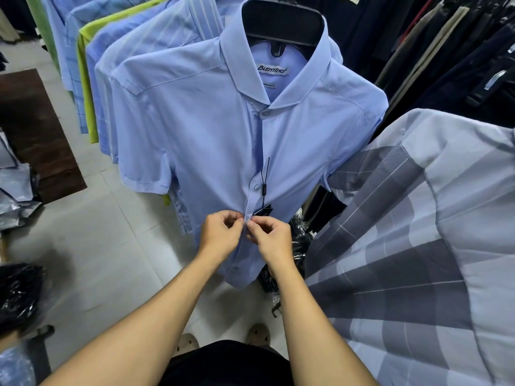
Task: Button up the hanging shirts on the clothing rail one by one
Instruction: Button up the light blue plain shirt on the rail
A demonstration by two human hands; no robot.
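A light blue short-sleeved shirt point(211, 129) hangs on a black hanger point(282, 22) in the middle of the view. Its collar button and one button at mid-placket point(256, 187) are fastened. A dark price tag point(263, 210) dangles on a black string beside the placket. My left hand point(221, 234) pinches the left edge of the placket just below the tag. My right hand point(271, 238) pinches the right edge at the same height. The fingertips of both hands meet at the placket, and the button between them is hidden.
More blue and green shirts point(92, 65) hang in a row behind on the left. A grey checked shirt point(418, 246) hangs close on the right. Dark garments point(446, 51) fill the upper right. Plastic-wrapped bundles point(16, 190) and a brown mat point(33, 129) lie on the tiled floor at left.
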